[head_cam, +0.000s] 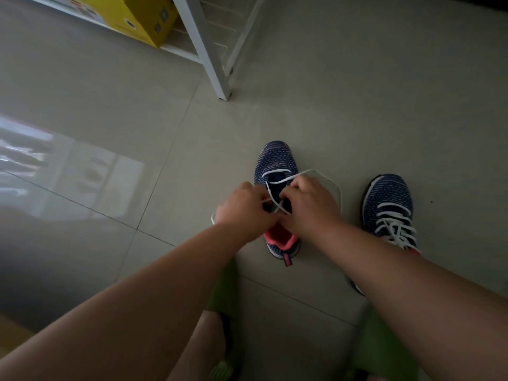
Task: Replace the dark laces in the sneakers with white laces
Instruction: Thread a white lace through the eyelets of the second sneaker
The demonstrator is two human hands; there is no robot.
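Tiled floor [357,78] carries all items. White shelf frame [211,56], holding a yellow box [132,15], stands well beyond the hands. Laced sneaker [389,210], white lacing complete, sits to the right of the right hand [308,204]. Unfinished sneaker [279,166] lies directly beneath both hands. Left hand [244,207] and right hand are close together over its tongue, each pinching a strand of the white lace [327,177], which loops out past the right hand.

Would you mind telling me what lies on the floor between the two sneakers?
In the head view, only bare floor tile separates the left sneaker from the right sneaker, crossed by a loop of white lace.
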